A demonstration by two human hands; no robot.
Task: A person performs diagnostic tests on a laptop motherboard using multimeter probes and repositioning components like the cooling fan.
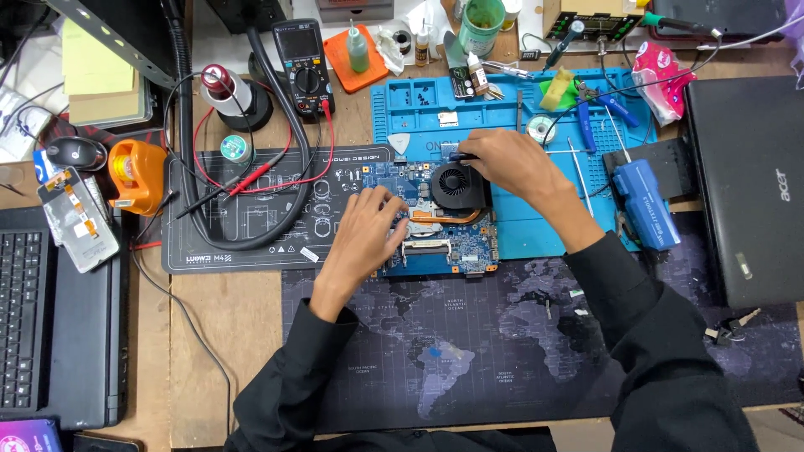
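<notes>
Two hands work on the blue laptop circuit board (435, 226) lying mid-surface. The left hand (368, 230) presses flat, fingers spread, on its near-left part. Farther, the right hand (511, 163) pinches a slim dark screwdriver (463, 156) beside the round black cooling fan (456, 184), which remains mounted, its copper pipe in place.

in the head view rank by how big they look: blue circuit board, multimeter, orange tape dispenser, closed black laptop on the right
1. Laptop
2. Circuit board, partly covered by the hands
3. and 4. Multimeter and tape dispenser look alike in size, so no ranking between them.
</notes>
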